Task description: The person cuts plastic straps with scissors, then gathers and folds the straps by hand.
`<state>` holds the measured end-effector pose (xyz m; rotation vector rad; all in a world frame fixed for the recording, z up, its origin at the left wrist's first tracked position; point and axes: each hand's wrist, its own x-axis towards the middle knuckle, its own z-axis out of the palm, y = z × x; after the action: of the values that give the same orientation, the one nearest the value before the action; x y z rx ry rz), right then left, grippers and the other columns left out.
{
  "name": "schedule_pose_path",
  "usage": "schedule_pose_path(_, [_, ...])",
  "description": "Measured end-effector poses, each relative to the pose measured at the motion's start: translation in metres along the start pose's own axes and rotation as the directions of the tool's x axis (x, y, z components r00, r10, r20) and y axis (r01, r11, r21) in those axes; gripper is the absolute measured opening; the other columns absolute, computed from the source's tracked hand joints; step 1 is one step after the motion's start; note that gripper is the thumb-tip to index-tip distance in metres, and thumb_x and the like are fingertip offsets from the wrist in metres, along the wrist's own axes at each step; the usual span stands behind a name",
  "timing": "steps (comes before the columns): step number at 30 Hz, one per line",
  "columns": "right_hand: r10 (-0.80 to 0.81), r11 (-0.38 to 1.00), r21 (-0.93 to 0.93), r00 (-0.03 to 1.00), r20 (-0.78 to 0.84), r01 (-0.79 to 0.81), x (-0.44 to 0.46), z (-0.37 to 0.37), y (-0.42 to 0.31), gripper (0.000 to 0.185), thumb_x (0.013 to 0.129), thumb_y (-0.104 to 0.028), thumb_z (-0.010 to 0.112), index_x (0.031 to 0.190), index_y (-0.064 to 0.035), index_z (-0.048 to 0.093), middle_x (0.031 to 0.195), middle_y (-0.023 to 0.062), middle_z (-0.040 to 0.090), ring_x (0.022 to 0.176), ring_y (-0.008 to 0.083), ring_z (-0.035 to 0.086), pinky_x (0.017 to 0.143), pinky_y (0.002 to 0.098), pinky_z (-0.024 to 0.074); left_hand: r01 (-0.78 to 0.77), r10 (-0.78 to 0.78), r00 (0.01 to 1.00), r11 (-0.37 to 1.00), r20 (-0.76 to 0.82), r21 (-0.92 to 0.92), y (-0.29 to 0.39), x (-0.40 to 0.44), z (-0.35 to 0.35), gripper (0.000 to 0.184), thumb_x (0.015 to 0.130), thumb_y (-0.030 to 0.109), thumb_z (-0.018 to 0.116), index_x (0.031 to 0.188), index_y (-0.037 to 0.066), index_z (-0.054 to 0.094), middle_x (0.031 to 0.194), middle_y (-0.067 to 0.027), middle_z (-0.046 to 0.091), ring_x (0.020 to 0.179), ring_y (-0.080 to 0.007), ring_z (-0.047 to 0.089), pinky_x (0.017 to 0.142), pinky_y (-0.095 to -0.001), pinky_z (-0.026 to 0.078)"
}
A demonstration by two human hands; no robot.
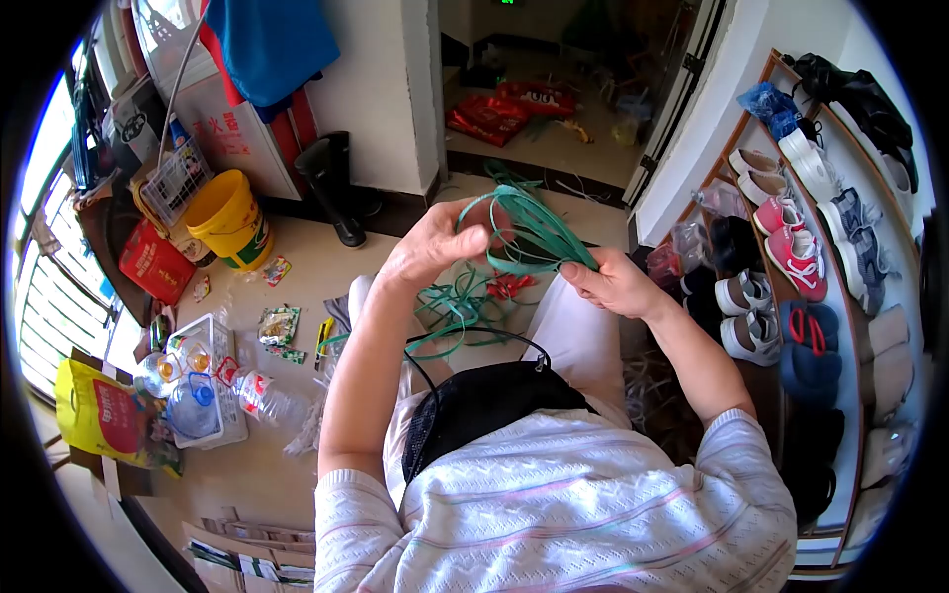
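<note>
A looped bundle of flat green plastic strapping (539, 229) is held up in front of me, over my lap. My right hand (615, 284) is closed on its lower right end, thumb on top. At the bundle's left side, my left hand (435, 245) curls round the loops with its thumb bent; some of its fingers are behind the straps. Below, more loose green strapping (460, 304) lies tangled between my legs, beside a bunched red strip (510, 286). A black bag (494, 400) rests on my lap.
Shoe shelves (781, 183) stand close on the right. To the left are a white basket (232, 420) with plastic bottles, a yellow bucket (229, 219) and a yellow bag (99, 410). Black boots (336, 188) stand by the wall; a doorway opens ahead, with red bags (489, 119) beyond.
</note>
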<state>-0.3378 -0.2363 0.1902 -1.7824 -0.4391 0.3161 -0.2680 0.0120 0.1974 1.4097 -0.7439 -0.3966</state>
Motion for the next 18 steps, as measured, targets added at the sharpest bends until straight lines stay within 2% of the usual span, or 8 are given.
schedule_pose_path(1, [0.008,0.999,0.047,1.000,-0.008,-0.007,0.001,0.003,0.000,0.037,0.089,-0.042,0.055,0.074,-0.0081,0.053,0.058,-0.0061,0.039,0.049,0.0031,0.034,0.043,0.0200,0.0270,-0.053,0.053,0.998,0.998,0.015,-0.042,0.000,-0.001,0.003,0.093,0.063,0.071,0.065,0.119,-0.002,0.053,0.099,-0.0100,0.061,0.086,-0.0166,0.057,0.077,-0.0299,0.046])
schedule_pose_path(2, [0.015,0.996,0.092,1.000,-0.014,-0.014,0.003,0.005,0.000,0.037,0.090,-0.041,0.055,0.074,-0.0080,0.053,0.058,-0.0060,0.039,0.049,0.0033,0.034,0.044,0.0203,0.0275,-0.058,0.085,0.989,0.973,0.117,-0.221,-0.007,0.004,0.001,0.109,0.054,0.067,0.074,0.132,-0.002,0.039,0.116,-0.0139,0.055,0.110,-0.0234,0.053,0.093,-0.0373,0.043])
schedule_pose_path(5, [0.040,0.996,0.084,0.998,-0.046,-0.036,0.010,0.018,-0.001,0.037,0.091,-0.039,0.054,0.071,-0.0077,0.053,0.058,-0.0053,0.041,0.050,0.0040,0.035,0.046,0.0215,0.0290,-0.241,0.232,0.970,0.892,-0.072,-0.383,-0.021,0.009,0.016,0.113,0.053,0.057,0.081,0.135,-0.002,0.032,0.120,-0.0161,0.052,0.115,-0.0271,0.050,0.095,-0.0401,0.042])
schedule_pose_path(6, [0.050,0.997,0.058,0.997,-0.059,-0.046,0.013,0.024,0.000,0.037,0.092,-0.038,0.054,0.070,-0.0076,0.052,0.057,-0.0050,0.041,0.050,0.0043,0.036,0.046,0.0220,0.0295,-0.297,0.266,0.955,0.823,-0.135,-0.484,-0.021,0.014,0.023,0.099,0.061,0.041,0.083,0.133,-0.004,0.032,0.118,-0.0184,0.054,0.113,-0.0297,0.052,0.094,-0.0401,0.043])
schedule_pose_path(9, [-0.080,0.994,-0.079,0.991,-0.103,0.072,0.030,0.041,0.023,0.040,0.092,-0.038,0.053,0.067,-0.0072,0.051,0.055,-0.0045,0.041,0.050,0.0051,0.037,0.046,0.0234,0.0302,-0.342,0.223,0.934,0.785,-0.280,-0.517,-0.006,0.025,0.038,0.075,0.075,0.032,0.074,0.129,-0.003,0.035,0.111,-0.0210,0.056,0.101,-0.0285,0.059,0.089,-0.0422,0.047])
schedule_pose_path(10, [0.005,1.000,-0.020,0.991,-0.132,-0.008,0.031,0.040,0.024,0.043,0.091,-0.040,0.054,0.063,-0.0076,0.049,0.053,-0.0040,0.041,0.051,0.0057,0.039,0.046,0.0241,0.0317,-0.336,0.203,0.937,0.747,-0.285,-0.574,-0.003,0.026,0.040,0.057,0.080,0.022,0.070,0.122,-0.003,0.041,0.103,-0.0198,0.060,0.095,-0.0287,0.061,0.087,-0.0409,0.049])
schedule_pose_path(16, [0.129,0.983,0.139,0.991,-0.044,-0.122,0.038,0.039,0.022,0.046,0.090,-0.043,0.055,0.059,-0.0106,0.044,0.051,-0.0045,0.039,0.043,0.0053,0.034,0.039,0.0236,0.0260,-0.261,0.223,0.965,0.780,-0.137,-0.569,0.008,0.023,0.038,0.038,0.079,0.024,0.070,0.104,0.000,0.055,0.098,-0.0181,0.063,0.097,-0.0278,0.061,0.086,-0.0400,0.049])
schedule_pose_path(18, [0.149,0.960,0.221,0.981,0.127,-0.174,0.038,0.030,0.023,0.046,0.091,-0.041,0.054,0.058,-0.0115,0.042,0.050,-0.0049,0.036,0.041,0.0053,0.029,0.037,0.0235,0.0217,-0.321,0.325,0.943,0.845,-0.067,-0.427,0.008,0.025,0.035,0.034,0.078,0.024,0.071,0.101,0.004,0.057,0.101,-0.0189,0.063,0.099,-0.0267,0.060,0.086,-0.0388,0.049])
